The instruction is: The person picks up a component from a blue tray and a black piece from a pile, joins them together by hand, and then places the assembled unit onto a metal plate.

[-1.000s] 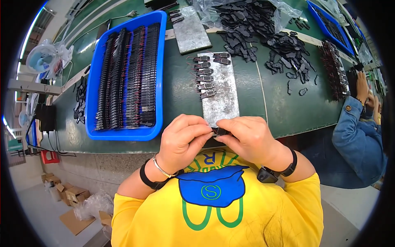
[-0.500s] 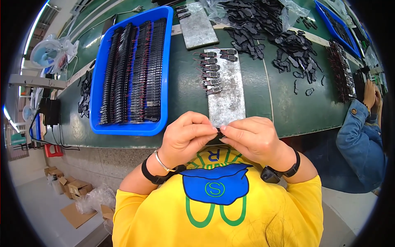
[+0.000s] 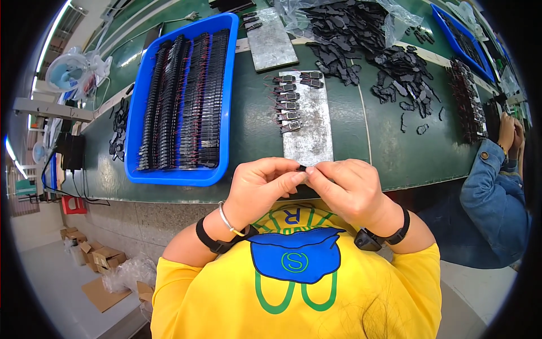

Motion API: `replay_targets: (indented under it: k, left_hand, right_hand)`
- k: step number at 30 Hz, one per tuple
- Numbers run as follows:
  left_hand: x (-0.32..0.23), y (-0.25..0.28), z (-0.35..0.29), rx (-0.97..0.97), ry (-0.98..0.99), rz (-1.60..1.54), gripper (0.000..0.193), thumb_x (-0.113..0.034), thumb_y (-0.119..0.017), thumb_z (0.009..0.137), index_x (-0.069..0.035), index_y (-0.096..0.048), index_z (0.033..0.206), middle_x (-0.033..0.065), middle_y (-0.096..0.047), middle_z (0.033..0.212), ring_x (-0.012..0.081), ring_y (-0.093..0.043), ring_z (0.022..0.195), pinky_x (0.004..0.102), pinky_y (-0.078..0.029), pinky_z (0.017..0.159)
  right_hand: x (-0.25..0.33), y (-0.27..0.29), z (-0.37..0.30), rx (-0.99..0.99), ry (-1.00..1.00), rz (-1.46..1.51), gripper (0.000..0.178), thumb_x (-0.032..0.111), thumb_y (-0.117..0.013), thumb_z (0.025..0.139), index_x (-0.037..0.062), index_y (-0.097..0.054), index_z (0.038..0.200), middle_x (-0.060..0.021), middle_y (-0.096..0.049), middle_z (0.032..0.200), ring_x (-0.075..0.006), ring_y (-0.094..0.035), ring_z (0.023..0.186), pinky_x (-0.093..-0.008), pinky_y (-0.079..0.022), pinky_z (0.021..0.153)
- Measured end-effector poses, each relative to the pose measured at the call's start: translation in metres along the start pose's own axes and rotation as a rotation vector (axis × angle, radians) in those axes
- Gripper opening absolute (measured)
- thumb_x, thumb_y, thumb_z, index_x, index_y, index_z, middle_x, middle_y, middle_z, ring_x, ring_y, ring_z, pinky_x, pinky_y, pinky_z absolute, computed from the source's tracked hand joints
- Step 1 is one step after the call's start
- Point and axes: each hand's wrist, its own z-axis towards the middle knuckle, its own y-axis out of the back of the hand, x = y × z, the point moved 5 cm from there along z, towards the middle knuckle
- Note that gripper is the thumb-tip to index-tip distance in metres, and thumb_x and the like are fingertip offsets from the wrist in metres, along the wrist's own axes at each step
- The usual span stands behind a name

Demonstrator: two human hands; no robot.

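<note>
A small black part [image 3: 302, 168] is pinched between my two hands at the near end of a metal plate. My left hand [image 3: 265, 179] grips it from the left with thumb and forefinger. From the other side, the fingertips of my right hand [image 3: 347, 186] press on it; most of the part is hidden by fingers. On the grey metal plate [image 3: 310, 121] beyond my hands, several small black speaker-like modules [image 3: 289, 105] with thin red wires lie in a column along the left edge, with a couple more at the far right corner.
Left stands a blue tray [image 3: 225, 113] packed with rows of wired black parts. A second metal plate [image 3: 274, 48] lies farther back. Loose black flat pieces [image 3: 401, 73] are heaped at the right back beside a plastic bag [image 3: 398, 22]. A co-worker's denim sleeve [image 3: 491, 186] is at the right.
My left thumb has straightened toward the black part, and both hands have shifted slightly while holding it. The view has moved a little; modules on the plate look the same.
</note>
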Motion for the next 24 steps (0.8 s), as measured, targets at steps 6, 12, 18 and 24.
replay_targets:
  k: [6, 12, 18, 24]
  left_hand:
    - [-0.001, 0.002, 0.003, -0.057, -0.055, 0.153, 0.014, -0.004, -0.065, 0.087, 0.003, -0.067, 0.100, 0.0078, -0.069, 0.082, 0.0088, -0.062, 0.065, 0.0201, -0.051, 0.058]
    - [0.002, 0.002, 0.005, 0.000, -0.027, 0.032, 0.013, -0.010, -0.064, 0.090, 0.000, -0.068, 0.096, 0.0027, -0.067, 0.080, 0.0053, -0.057, 0.066, 0.0194, -0.048, 0.060]
    - [0.005, 0.007, 0.010, 0.086, 0.035, -0.090, 0.009, -0.005, -0.061, 0.090, 0.002, -0.065, 0.094, 0.0084, -0.068, 0.080, 0.0092, -0.060, 0.066, 0.0212, -0.050, 0.059]
    - [0.006, 0.008, 0.011, 0.193, 0.123, -0.240, 0.008, -0.005, -0.062, 0.089, 0.002, -0.065, 0.091, 0.0100, -0.068, 0.078, 0.0104, -0.061, 0.063, 0.0210, -0.050, 0.057]
  right_hand:
    - [0.002, 0.003, 0.000, 0.013, 0.002, -0.029, 0.026, 0.008, -0.065, 0.067, 0.0005, -0.067, 0.092, -0.0085, -0.064, 0.082, -0.0200, -0.062, 0.066, -0.0284, -0.050, 0.054]
    - [0.001, 0.005, -0.001, 0.023, 0.023, -0.022, 0.027, 0.009, -0.064, 0.067, 0.0000, -0.067, 0.093, -0.0092, -0.063, 0.083, -0.0201, -0.061, 0.065, -0.0280, -0.049, 0.054]
    - [-0.001, 0.002, -0.002, -0.005, 0.040, 0.020, 0.026, 0.009, -0.063, 0.069, -0.0007, -0.066, 0.092, -0.0098, -0.064, 0.084, -0.0201, -0.061, 0.064, -0.0283, -0.049, 0.053]
    - [-0.005, 0.001, -0.001, -0.091, 0.012, 0.218, 0.028, 0.007, -0.074, 0.068, -0.0002, -0.064, 0.093, -0.0104, -0.065, 0.080, -0.0221, -0.062, 0.060, -0.0298, -0.050, 0.052]
